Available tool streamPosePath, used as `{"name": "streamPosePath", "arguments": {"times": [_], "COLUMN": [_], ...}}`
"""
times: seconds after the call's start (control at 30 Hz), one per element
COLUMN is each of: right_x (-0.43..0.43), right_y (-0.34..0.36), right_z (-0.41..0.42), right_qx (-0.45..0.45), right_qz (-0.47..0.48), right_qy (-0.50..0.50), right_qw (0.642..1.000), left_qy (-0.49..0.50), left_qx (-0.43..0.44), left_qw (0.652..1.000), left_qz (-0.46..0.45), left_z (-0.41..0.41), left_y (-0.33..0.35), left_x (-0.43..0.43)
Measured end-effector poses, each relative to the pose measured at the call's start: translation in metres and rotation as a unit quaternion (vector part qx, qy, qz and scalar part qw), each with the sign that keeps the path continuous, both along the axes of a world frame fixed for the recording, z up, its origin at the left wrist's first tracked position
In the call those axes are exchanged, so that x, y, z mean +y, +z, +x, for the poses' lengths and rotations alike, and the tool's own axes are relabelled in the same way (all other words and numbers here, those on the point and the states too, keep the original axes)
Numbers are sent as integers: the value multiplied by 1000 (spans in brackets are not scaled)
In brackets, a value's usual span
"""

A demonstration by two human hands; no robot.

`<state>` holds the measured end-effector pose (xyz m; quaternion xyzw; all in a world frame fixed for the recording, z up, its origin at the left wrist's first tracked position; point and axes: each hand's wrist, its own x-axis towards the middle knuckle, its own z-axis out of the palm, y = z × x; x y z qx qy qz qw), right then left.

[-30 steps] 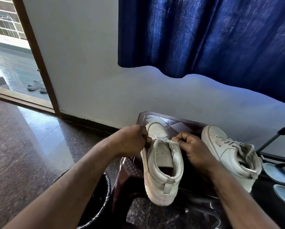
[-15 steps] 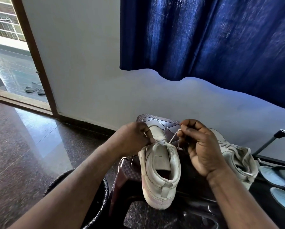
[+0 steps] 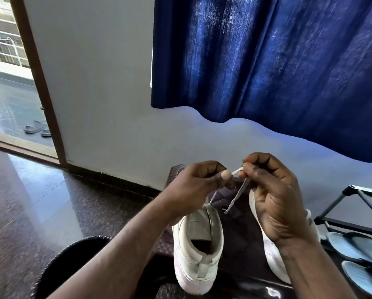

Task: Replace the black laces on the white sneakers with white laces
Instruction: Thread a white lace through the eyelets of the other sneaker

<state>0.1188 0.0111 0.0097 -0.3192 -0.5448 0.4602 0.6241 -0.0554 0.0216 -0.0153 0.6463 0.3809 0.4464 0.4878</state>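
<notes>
A white sneaker [image 3: 199, 244] stands heel towards me on a dark brown plastic stool [image 3: 241, 238]. A white lace [image 3: 237, 196] rises from its front eyelets. My left hand [image 3: 193, 184] and my right hand [image 3: 271, 190] are raised above the shoe, each pinching a stretch of that lace; a loose end dangles below my right fingers. The second white sneaker [image 3: 273, 262] stands to the right, mostly hidden behind my right hand and wrist. No black lace is visible.
A black bin [image 3: 57, 268] sits at the lower left beside the stool. A dark shoe rack [image 3: 357, 203] with blue slippers [image 3: 353, 247] is on the right. A blue curtain [image 3: 267, 61] hangs above. An open doorway [image 3: 8, 83] is at left, with sandals outside.
Both hands have lifted off the shoe's front and come together higher up, drawing the white lace upward. The view has tilted, and my right hand now covers more of the second sneaker.
</notes>
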Motion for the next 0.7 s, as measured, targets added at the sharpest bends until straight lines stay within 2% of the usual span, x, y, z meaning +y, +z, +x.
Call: {"name": "streamPosePath", "arguments": {"times": [0.03,0.1,0.2,0.27,0.33,0.4,0.47,0.57,0.67,0.7], "right_x": [-1,-1,-2,-4,-9,-12,-14,-13,-13,-14], "right_y": [2,8,19,23,24,21,15,11,11,12], "right_z": [1,5,17,21,16,8,2,1,4,4], "right_qx": [32,92,128,122,88,56,4,-61,-62,-61], "right_qz": [-13,-25,-10,3,10,2,0,6,9,13], "right_qy": [15,30,24,17,15,21,25,27,18,18], "right_qw": [999,995,991,992,996,998,1000,998,998,998], "left_qy": [10,67,169,184,157,100,57,57,110,114], "left_qx": [21,133,313,345,274,133,45,18,72,57], "left_qw": [1000,987,931,916,941,979,991,993,983,984], "left_qz": [11,57,84,95,120,114,109,101,126,121], "left_z": [0,-5,-21,-25,-21,-9,1,10,8,6], "left_y": [0,-5,-16,-21,-21,-15,-8,-5,-10,-11], "left_x": [0,5,15,16,14,9,5,2,6,7]}}
